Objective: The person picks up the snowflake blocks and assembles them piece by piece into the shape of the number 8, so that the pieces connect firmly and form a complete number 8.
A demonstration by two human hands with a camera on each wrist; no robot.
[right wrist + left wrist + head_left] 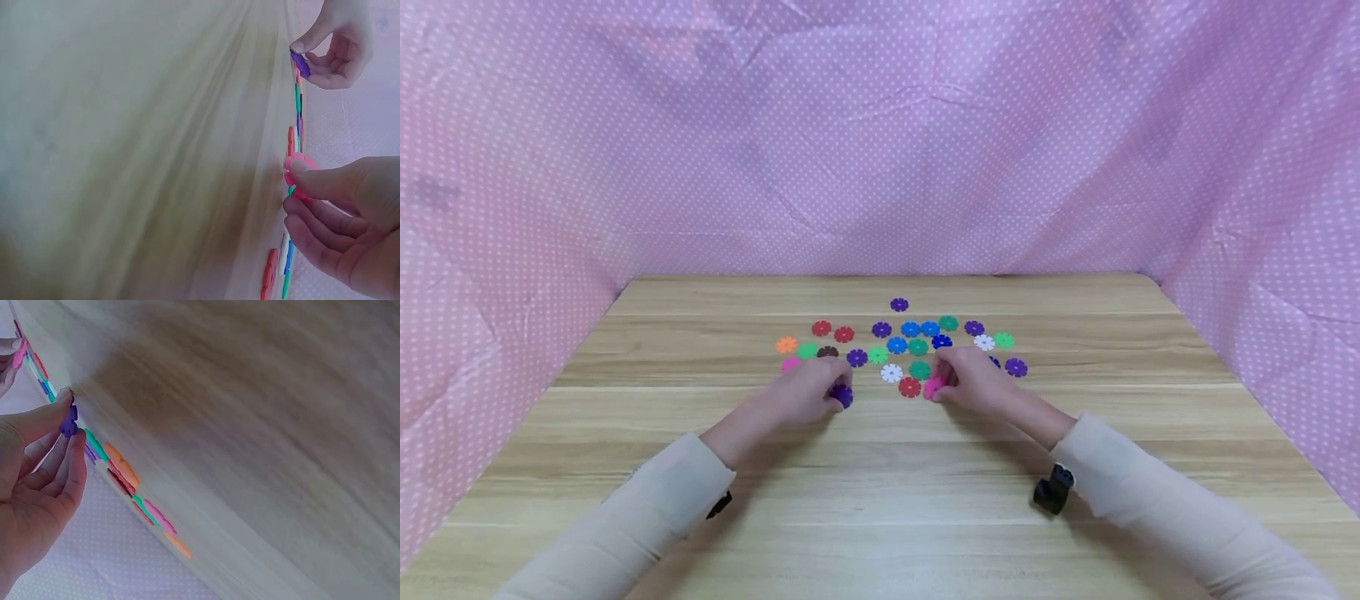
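Observation:
My left hand pinches a purple notched plastic disc between thumb and fingers, near the left part of a spread of such discs. In the left wrist view that purple disc is tilted on edge between thumb and fingertips. A pink notched disc is pinched by my right hand, just right of a red disc. The right wrist view shows the pink disc partly covered by the thumb. A brown disc lies just beyond the left hand. Some discs are partly hidden behind both hands.
Several flat discs lie loosely across the wooden table, among them an orange disc, a white disc and a far purple disc. A pink dotted cloth hangs behind and at both sides.

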